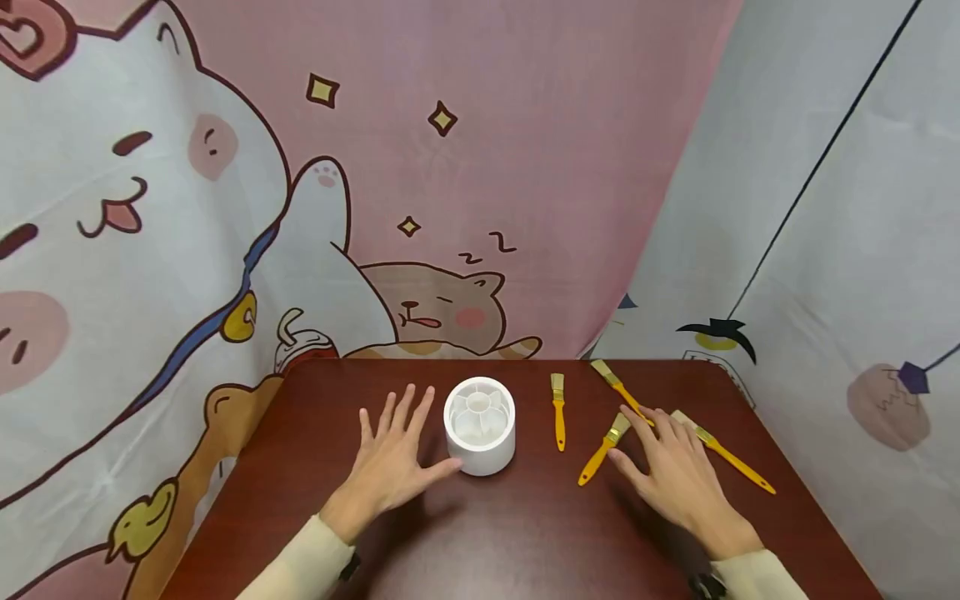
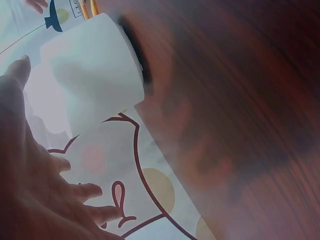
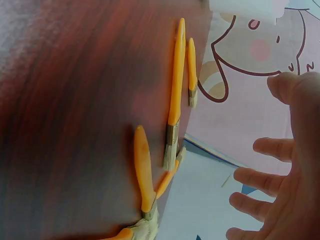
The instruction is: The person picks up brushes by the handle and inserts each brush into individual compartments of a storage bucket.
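A round white container [image 1: 480, 460] with petal-like compartments inside stands on the dark red table. My left hand [image 1: 393, 467] is spread to its left, thumb tip right at the container's lower side; in the left wrist view the container [image 2: 95, 70] tilts with the camera beside the thumb. My right hand [image 1: 678, 475] hovers with extended fingers over several yellow-handled paintbrushes. One paintbrush [image 1: 600, 458] lies by its thumb, another [image 1: 738, 467] to its right, and a third [image 1: 621, 390] runs partly under the fingertips. In the right wrist view the fingers [image 3: 265, 182] hold nothing.
Between the container and the right hand lies another paintbrush [image 1: 559, 417], bristles pointing away. The table [image 1: 510, 542] ends at a cartoon-printed cloth [image 1: 555, 183] behind, with pale cloth [image 1: 810, 250] to the right.
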The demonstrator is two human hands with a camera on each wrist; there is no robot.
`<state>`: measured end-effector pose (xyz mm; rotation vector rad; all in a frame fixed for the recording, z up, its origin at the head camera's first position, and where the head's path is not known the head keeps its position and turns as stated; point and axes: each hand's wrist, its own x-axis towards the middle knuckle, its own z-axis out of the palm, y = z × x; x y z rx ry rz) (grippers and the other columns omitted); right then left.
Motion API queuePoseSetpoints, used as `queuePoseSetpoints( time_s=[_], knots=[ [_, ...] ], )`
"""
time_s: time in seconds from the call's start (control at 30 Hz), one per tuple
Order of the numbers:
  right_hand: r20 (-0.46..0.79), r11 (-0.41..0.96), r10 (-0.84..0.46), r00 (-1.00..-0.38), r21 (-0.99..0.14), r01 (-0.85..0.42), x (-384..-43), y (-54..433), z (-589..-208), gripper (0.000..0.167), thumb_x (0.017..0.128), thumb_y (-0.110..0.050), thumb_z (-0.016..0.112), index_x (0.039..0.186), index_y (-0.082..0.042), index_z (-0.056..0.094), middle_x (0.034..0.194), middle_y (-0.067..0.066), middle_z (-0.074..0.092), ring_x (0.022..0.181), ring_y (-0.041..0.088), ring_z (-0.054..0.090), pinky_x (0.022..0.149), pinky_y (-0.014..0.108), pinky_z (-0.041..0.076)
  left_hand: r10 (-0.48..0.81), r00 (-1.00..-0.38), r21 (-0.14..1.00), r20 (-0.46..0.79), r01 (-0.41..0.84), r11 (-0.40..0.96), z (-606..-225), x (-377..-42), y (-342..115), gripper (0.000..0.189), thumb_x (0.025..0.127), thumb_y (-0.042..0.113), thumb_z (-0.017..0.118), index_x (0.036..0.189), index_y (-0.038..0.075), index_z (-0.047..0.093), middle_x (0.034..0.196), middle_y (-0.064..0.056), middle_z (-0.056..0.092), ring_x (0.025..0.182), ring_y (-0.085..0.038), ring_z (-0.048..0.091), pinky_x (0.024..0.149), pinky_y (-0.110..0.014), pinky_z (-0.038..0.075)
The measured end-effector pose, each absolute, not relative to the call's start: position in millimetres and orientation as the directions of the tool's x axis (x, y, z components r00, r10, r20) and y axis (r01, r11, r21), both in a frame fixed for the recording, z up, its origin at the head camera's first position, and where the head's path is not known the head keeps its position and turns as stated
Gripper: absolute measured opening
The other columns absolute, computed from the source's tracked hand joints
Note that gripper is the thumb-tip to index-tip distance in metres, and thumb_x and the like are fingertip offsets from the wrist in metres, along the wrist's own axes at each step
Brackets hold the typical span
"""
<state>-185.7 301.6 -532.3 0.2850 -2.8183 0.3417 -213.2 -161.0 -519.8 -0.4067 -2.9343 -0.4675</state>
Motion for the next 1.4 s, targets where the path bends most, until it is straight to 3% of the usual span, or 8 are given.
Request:
queuePoseSetpoints(
  time_s=[0.3,0.57,0.83,1.03,1.2,1.4],
  knots=[
    [0.345,0.938,-0.186,-0.92,-0.215,-0.271,-197,299,-524,0.073,0.109,-0.045,0.082,0.17,-0.012,0.058,0.162,0.026,0.062,0.142,0.054,0.062,0.121,0.078,0.048,0.262,-0.947,0.323,0.186,0.311,0.894,-513,-221,-146,0.131,0.089,0.095,0.074,0.189,0.035,0.014,0.194,-0.013,0.029,0.175,-0.049,0.039,0.138,-0.088,0.014],
    [0.357,0.928,-0.202,-0.912,-0.228,-0.294,-206,293,-519,0.067,0.108,-0.038,0.084,0.165,-0.01,0.063,0.153,0.026,0.068,0.124,0.046,0.07,0.105,0.069,0.062,0.279,-0.942,0.404,0.187,0.333,0.852,-512,-227,-134,0.135,0.086,0.09,0.083,0.189,0.034,0.016,0.188,-0.013,0.042,0.17,-0.042,0.049,0.136,-0.079,0.034],
    [0.301,0.924,-0.192,-0.934,-0.265,-0.276,-218,287,-516,0.059,0.11,-0.036,0.082,0.161,-0.011,0.067,0.15,0.025,0.07,0.122,0.042,0.07,0.091,0.061,0.069,0.265,-0.95,0.487,0.166,0.313,0.816,-516,-233,-124,0.136,0.081,0.086,0.091,0.187,0.041,0.018,0.179,-0.011,0.052,0.154,-0.042,0.064,0.11,-0.074,0.06],
    [0.275,0.92,-0.181,-0.944,-0.292,-0.261,-228,280,-518,0.056,0.111,-0.034,0.08,0.16,-0.01,0.068,0.15,0.025,0.071,0.124,0.044,0.072,0.088,0.06,0.07,0.274,-0.949,0.527,0.158,0.315,0.789,-518,-233,-120,0.137,0.082,0.082,0.094,0.188,0.039,0.018,0.177,-0.012,0.054,0.154,-0.038,0.064,0.106,-0.071,0.063],
    [0.276,0.909,-0.186,-0.943,-0.317,-0.272,-236,276,-518,0.053,0.112,-0.031,0.079,0.158,-0.007,0.068,0.152,0.027,0.071,0.13,0.047,0.073,0.096,0.066,0.068,0.261,-0.951,0.538,0.167,0.31,0.784,-518,-235,-117,0.138,0.081,0.081,0.095,0.188,0.038,0.019,0.175,-0.013,0.055,0.149,-0.038,0.067,0.104,-0.071,0.064],
    [0.262,0.898,-0.188,-0.947,-0.345,-0.273,-244,270,-521,0.05,0.111,-0.029,0.079,0.154,-0.004,0.07,0.148,0.028,0.072,0.108,0.037,0.077,0.093,0.062,0.07,0.25,-0.955,0.556,0.159,0.296,0.777,-521,-235,-115,0.135,0.082,0.08,0.095,0.187,0.037,0.023,0.173,-0.011,0.058,0.146,-0.037,0.069,0.103,-0.07,0.064]
  ],
)
